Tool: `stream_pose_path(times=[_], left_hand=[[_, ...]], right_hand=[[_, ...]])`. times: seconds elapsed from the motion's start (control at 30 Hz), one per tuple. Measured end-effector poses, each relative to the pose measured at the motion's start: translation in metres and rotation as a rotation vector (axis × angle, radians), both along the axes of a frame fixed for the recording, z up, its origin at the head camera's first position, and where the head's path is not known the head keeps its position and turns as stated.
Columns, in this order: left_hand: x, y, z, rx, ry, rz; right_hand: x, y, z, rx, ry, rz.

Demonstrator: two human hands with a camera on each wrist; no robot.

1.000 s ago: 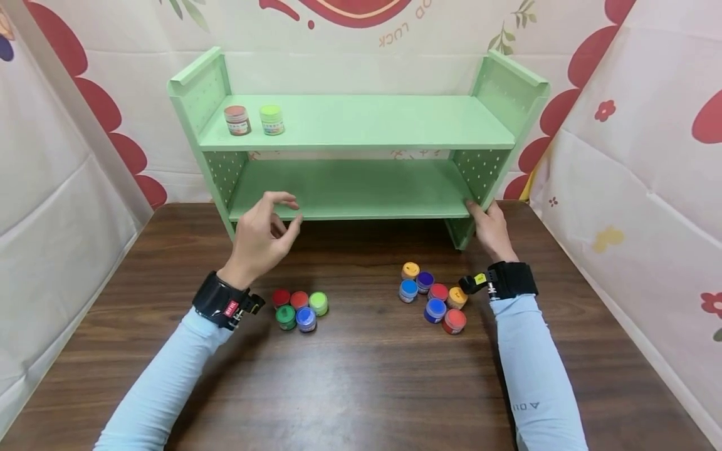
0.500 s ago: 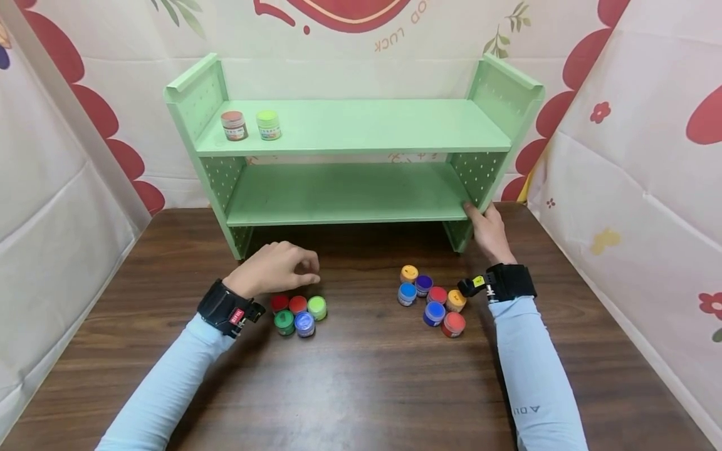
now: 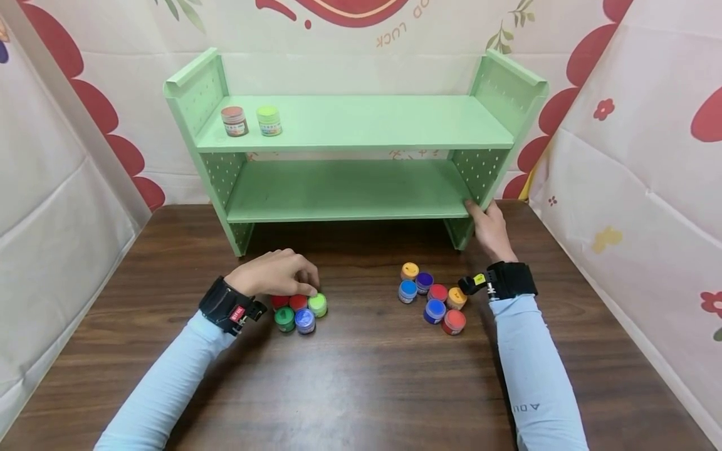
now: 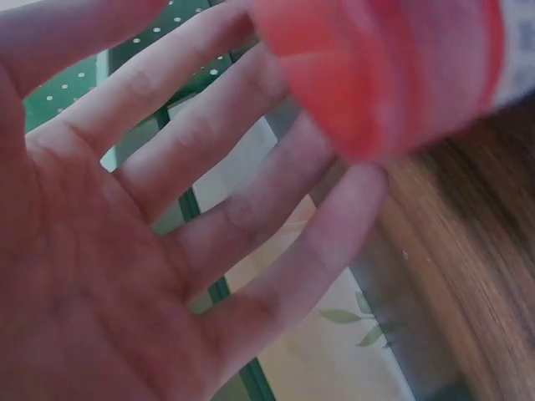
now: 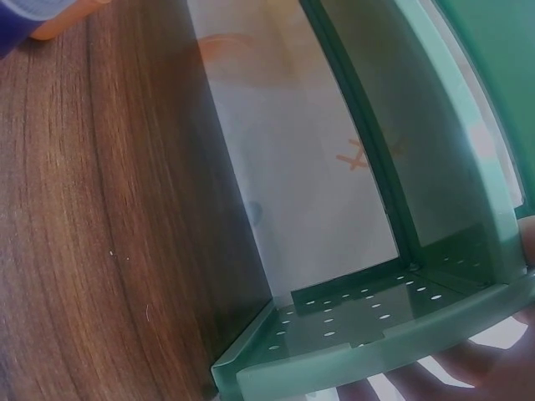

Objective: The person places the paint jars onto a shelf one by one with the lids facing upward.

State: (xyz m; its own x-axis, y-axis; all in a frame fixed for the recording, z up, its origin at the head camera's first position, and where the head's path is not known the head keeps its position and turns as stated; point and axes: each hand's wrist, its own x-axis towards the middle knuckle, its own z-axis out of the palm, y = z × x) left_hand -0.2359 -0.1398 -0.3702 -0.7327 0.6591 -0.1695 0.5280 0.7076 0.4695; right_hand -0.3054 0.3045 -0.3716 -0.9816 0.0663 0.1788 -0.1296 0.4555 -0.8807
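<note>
Left hand: my left hand (image 3: 277, 274) is over the far edge of five paint jars (image 3: 299, 307), left on the wooden surface (image 3: 361, 388); thumb just by the lime-lidded jar (image 3: 318, 305).
Left grip: fingers extended where the wrist view shows them, tips hidden behind a red-lidded jar (image 4: 351, 83); cannot tell whether they pinch.
Right grip: my right hand (image 3: 493, 233) holds the green rack (image 3: 350, 191) by its right side panel (image 3: 483, 172).
Right cluster: seven jars (image 3: 437, 292), nearer than the rack.
Upper shelf: brown-lidded jar (image 3: 234, 123) and yellow-green jar (image 3: 269, 121), at left.
Step (judged): taking hold of one left-cluster jar.
Next move calls for: thumb-and-finger pinch on one lid, neighbours undisturbed.
Versus half a second ago: left hand lower onto the cluster, now overlapping the red lids' far edges; right hand and jars unchanged.
</note>
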Motion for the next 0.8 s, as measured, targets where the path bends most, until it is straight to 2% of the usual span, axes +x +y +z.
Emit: stream_pose_path(times=[0.17,0.27,0.7,0.8], left_hand=[[-0.001,0.000,0.000,0.019,-0.009,-0.025],[-0.004,0.000,-0.001,0.026,0.009,-0.015],[-0.011,-0.005,-0.007,0.005,0.188,0.085],[-0.010,-0.006,-0.007,0.039,0.156,0.060]], right_hand=[[-0.003,0.000,-0.002,-0.005,-0.003,-0.001],[-0.004,0.000,-0.002,-0.006,-0.002,-0.001],[-0.005,0.001,0.000,-0.019,-0.022,0.003],[-0.006,0.001,-0.001,-0.014,-0.029,-0.003]])
